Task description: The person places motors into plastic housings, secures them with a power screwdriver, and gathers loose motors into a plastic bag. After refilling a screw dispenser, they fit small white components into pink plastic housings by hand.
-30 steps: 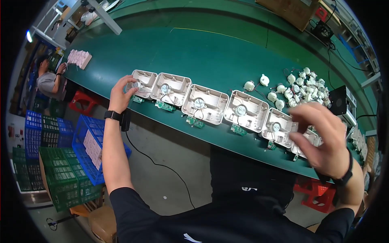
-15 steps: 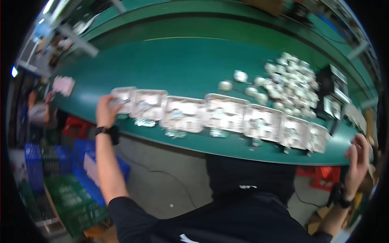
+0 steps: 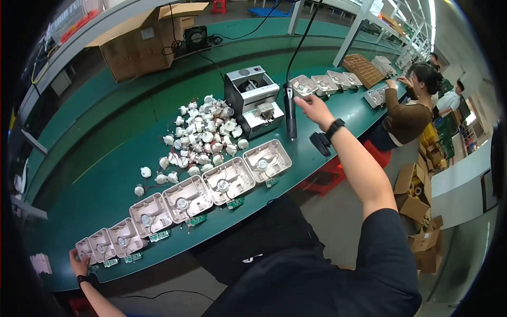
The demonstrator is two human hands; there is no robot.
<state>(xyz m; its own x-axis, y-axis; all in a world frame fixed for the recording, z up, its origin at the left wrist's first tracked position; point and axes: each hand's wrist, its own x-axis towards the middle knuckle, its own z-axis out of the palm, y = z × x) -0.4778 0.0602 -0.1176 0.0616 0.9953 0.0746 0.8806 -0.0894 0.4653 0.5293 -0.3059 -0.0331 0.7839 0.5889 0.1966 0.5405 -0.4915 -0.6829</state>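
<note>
A row of white plastic housings [image 3: 188, 198] runs along the bench's near edge, each with a round metal part and wires inside. Green circuit boards [image 3: 160, 235] hang out on wires at their near sides. At the row's left end, my left hand [image 3: 80, 262] has its thumb and fingers around the corner of the last housing [image 3: 86, 250]. My right hand [image 3: 316, 111] is raised on the right, fingers apart and holding nothing. Just left of its fingertips hangs a black electric screwdriver [image 3: 290, 113] on a cord.
White motor-like parts [image 3: 203, 134] lie heaped behind the row, beside a grey-and-black machine [image 3: 254, 100]. More housings [image 3: 325, 84] and a brown grid tray [image 3: 363, 71] stand farther right. A co-worker [image 3: 414, 103] sits there by a red stool [image 3: 378, 154]. A cardboard box [image 3: 136, 47] stands at the back.
The view has swung to the right. My right hand has risen from the bench's near right edge to beside the screwdriver. My left hand stays at the row's left end.
</note>
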